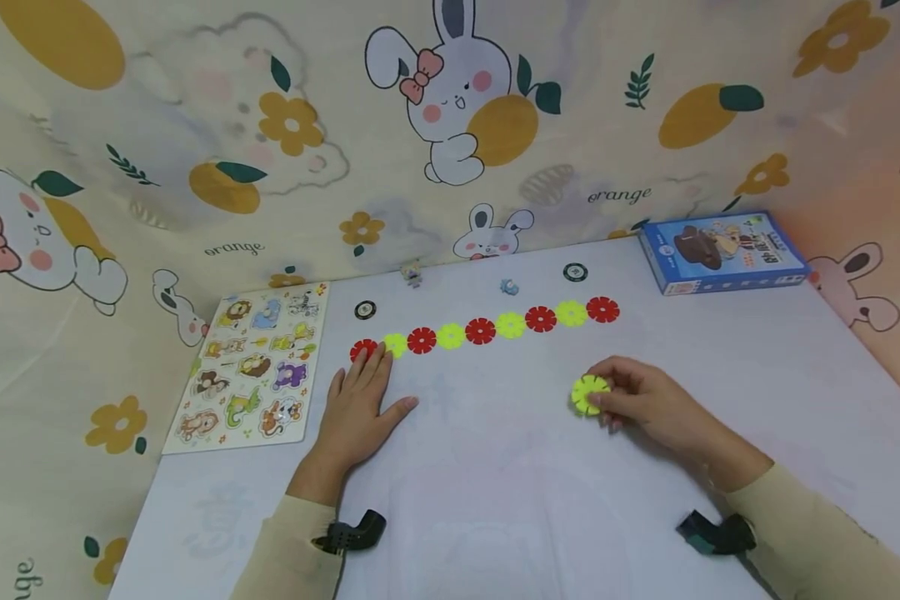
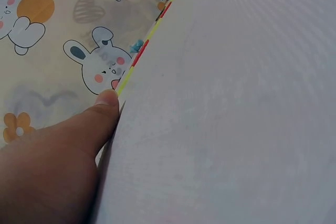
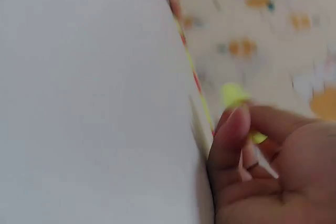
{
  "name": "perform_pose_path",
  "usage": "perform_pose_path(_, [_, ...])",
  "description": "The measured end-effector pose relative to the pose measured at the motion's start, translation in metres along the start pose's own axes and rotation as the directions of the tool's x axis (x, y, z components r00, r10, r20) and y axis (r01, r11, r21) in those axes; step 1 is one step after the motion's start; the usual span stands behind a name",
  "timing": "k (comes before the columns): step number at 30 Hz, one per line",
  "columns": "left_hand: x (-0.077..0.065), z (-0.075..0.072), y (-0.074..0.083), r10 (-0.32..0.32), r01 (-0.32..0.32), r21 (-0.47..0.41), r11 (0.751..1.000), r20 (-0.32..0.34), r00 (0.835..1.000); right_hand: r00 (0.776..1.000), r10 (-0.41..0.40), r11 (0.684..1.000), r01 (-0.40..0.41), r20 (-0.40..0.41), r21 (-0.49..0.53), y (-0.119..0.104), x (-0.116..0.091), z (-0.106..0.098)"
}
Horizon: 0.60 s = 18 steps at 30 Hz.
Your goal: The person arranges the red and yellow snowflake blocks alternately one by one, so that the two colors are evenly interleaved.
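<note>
A row of flat notched plastic discs, red and yellow-green in turn, runs across the white table. My left hand (image 1: 356,412) lies flat with its fingers straight, the fingertips resting on the red disc (image 1: 362,349) at the left end and reaching the yellow-green disc (image 1: 395,345) beside it. At the right end of the row lies another red disc (image 1: 603,309). Nearer to me and below that end, my right hand (image 1: 641,400) pinches a loose yellow-green disc (image 1: 587,395) between thumb and fingers. In the right wrist view the pinched disc (image 3: 234,95) is blurred and partly hidden by the thumb.
On the left lies a board of animal stickers (image 1: 251,367). Behind the row are a dark round chip (image 1: 365,310), a second chip (image 1: 575,272), a small figurine (image 1: 412,273) and a small blue figure (image 1: 508,287). A blue box (image 1: 723,250) occupies the back right corner.
</note>
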<state>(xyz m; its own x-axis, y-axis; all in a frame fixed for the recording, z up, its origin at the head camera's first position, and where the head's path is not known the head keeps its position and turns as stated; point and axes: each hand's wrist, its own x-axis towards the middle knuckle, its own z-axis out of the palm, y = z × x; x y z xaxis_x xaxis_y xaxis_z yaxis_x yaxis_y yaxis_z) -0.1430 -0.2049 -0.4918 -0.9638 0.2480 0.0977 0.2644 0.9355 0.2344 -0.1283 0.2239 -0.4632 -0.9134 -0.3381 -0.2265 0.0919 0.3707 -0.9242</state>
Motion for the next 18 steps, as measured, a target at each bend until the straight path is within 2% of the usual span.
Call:
perform_pose_path(2, [0.001,0.0,0.0,0.003,-0.003,-0.002,1.0,0.004,1.0,0.996,0.005,1.0,-0.003,-0.086,0.027,0.008,0.011,-0.02])
perform_pose_path(4, [0.001,0.001,0.001,0.004,-0.004,0.0,1.0,0.007,1.0,0.982,0.026,1.0,-0.025,-0.185,0.006,0.014,0.02,-0.039])
perform_pose_path(8, [0.002,0.001,0.002,0.002,-0.002,0.005,1.0,0.009,1.0,0.923,0.077,0.996,-0.086,-0.377,-0.005,0.02,0.031,-0.067])
perform_pose_path(10, [0.002,0.001,0.002,0.001,-0.001,0.008,1.0,0.007,1.0,0.892,0.098,0.994,-0.109,-0.441,0.001,0.02,0.034,-0.074])
perform_pose_path(12, [0.002,0.001,0.003,-0.002,0.002,0.01,1.0,0.006,1.0,0.877,0.074,0.991,-0.119,-0.475,-0.066,0.02,0.034,-0.075])
perform_pose_path(15, [0.002,0.0,0.002,-0.009,0.009,0.013,1.0,0.01,1.0,0.883,-0.008,0.958,-0.127,-0.47,-0.255,0.018,0.033,-0.069])
perform_pose_path(18, [0.001,0.0,0.002,-0.016,0.016,0.017,1.0,0.018,1.0,0.911,-0.106,0.862,-0.115,-0.398,-0.494,0.015,0.033,-0.059])
